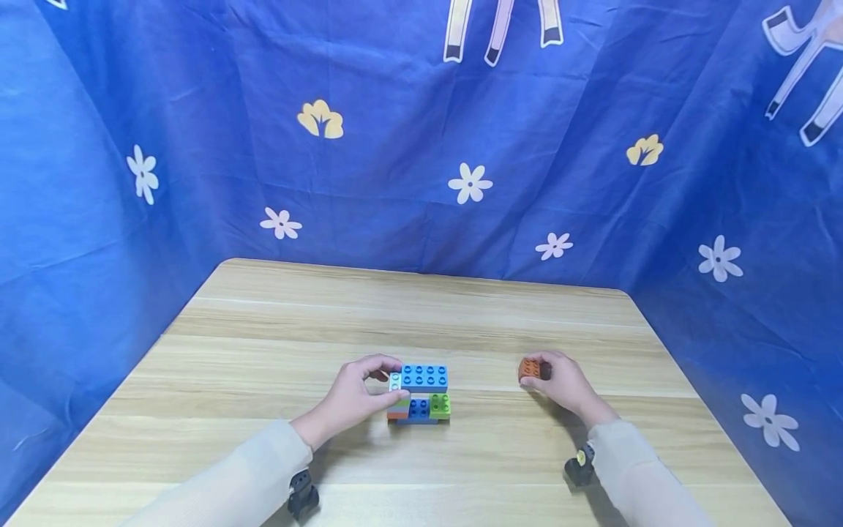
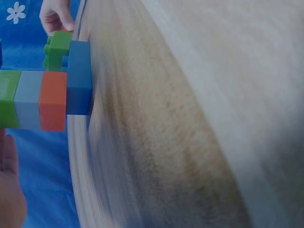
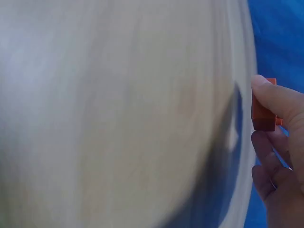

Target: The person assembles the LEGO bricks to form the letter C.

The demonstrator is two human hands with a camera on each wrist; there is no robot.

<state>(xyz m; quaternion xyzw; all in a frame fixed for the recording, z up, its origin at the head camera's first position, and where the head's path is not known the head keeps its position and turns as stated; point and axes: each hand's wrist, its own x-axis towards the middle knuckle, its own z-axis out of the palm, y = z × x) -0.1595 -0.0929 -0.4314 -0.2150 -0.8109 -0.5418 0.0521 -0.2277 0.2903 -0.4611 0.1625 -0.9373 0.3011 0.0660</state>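
Note:
A small structure of toy building bricks stands on the table, with a blue base brick [image 1: 418, 421] at the bottom. On its left end rises a column of an orange brick [image 2: 53, 101], a grey-blue brick [image 2: 28, 99] and a green brick [image 2: 8, 98], topped by a whitish brick [image 1: 395, 381]. A long blue brick [image 1: 424, 378] with studs is at the top, and a lime green brick [image 1: 440, 405] sits at the base's right end. My left hand [image 1: 356, 391] grips the column, thumb in front and fingers behind. Farther right, my right hand [image 1: 563, 380] pinches a loose orange brick [image 1: 529, 368] between thumb and fingers.
The light wooden table [image 1: 296, 307] has rounded far corners. Blue patterned cloth [image 1: 395, 146] hangs behind it and along both sides. A small black device [image 1: 303, 495] sits at the left wrist, another black device [image 1: 579, 466] at the right.

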